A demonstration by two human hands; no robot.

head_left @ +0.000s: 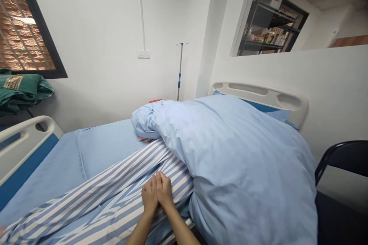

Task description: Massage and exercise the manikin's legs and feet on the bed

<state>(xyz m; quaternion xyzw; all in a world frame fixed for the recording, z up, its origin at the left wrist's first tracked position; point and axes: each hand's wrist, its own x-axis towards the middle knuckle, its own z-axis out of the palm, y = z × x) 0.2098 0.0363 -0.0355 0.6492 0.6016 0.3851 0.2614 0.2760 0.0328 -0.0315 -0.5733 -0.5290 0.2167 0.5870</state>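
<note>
My left hand (150, 196) and my right hand (164, 191) lie side by side, touching each other, fingers stretched flat on blue-and-white striped cloth (109, 195) over a leg of a person lying on the bed. Neither hand holds anything. A light blue quilt (230, 153) is bunched over the person's upper body, just to the right of my hands. The person's fingers (144, 139) peek out from under the quilt's edge.
The bed has a light blue sheet (100, 145), a white headboard (264, 97) at right and a white-and-blue footboard (20, 149) at left. A drip stand (179, 71) rises behind the bed. A black chair (342, 160) stands at right. Green folded cloth (20, 90) lies at left.
</note>
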